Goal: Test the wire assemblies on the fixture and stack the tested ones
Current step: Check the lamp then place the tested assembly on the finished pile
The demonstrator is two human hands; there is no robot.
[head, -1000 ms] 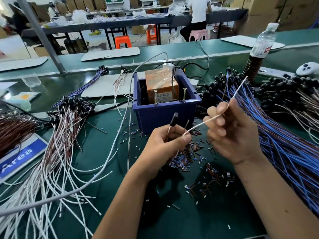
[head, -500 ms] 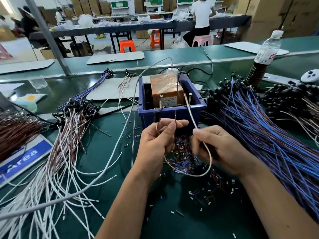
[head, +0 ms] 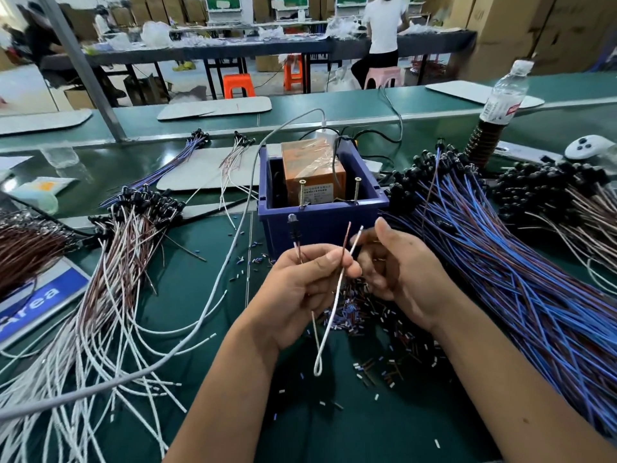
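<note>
Left hand [head: 300, 282] pinches the looped wire assembly [head: 335, 295] below the blue fixture box [head: 320, 225], right hand [head: 397, 265] loosely curled beside its ends, holding nothing; risk: splayed bare ends miss the two screw contacts [head: 302, 192], giving a false fail.

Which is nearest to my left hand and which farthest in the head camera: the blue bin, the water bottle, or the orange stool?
From the left hand:
1. Blue bin, just ahead of it.
2. Water bottle, far right on the bench.
3. Orange stool, across the aisle behind the bench.
</note>
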